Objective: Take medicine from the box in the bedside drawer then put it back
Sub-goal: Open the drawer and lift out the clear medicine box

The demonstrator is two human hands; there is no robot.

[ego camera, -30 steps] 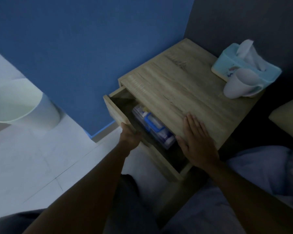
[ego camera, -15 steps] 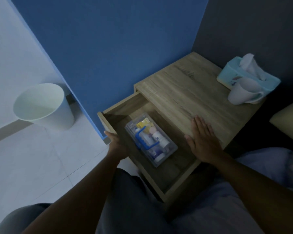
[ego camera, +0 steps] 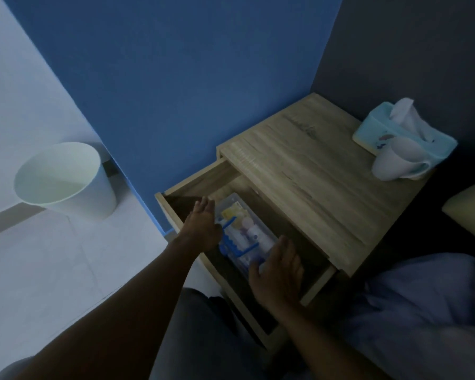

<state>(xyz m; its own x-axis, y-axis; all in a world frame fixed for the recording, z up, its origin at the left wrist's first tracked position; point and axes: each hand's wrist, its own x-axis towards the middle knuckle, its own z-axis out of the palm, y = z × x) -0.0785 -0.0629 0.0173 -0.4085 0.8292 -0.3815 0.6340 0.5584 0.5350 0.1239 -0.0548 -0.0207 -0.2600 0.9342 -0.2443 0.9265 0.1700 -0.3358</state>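
The top drawer (ego camera: 195, 178) of the wooden bedside table (ego camera: 307, 171) stands pulled out. Inside lies a clear plastic medicine box (ego camera: 246, 229) with a blue handle, holding several small bottles and packets. My left hand (ego camera: 203, 227) reaches into the drawer at the box's left side, fingers straight and apart, covering that edge. My right hand (ego camera: 279, 272) hovers over the box's near right end, fingers spread. I cannot tell whether either hand touches the box; neither grips it.
A blue tissue box (ego camera: 403, 135) and a white mug (ego camera: 398, 161) stand at the table's far right corner. A white waste bin (ego camera: 66, 179) sits on the pale floor to the left. Blue wall behind, bedding (ego camera: 422, 311) to the right.
The drawer went from partly open to fully pulled out. My left hand left the drawer front and my right hand left the tabletop; both moved in beside the box.
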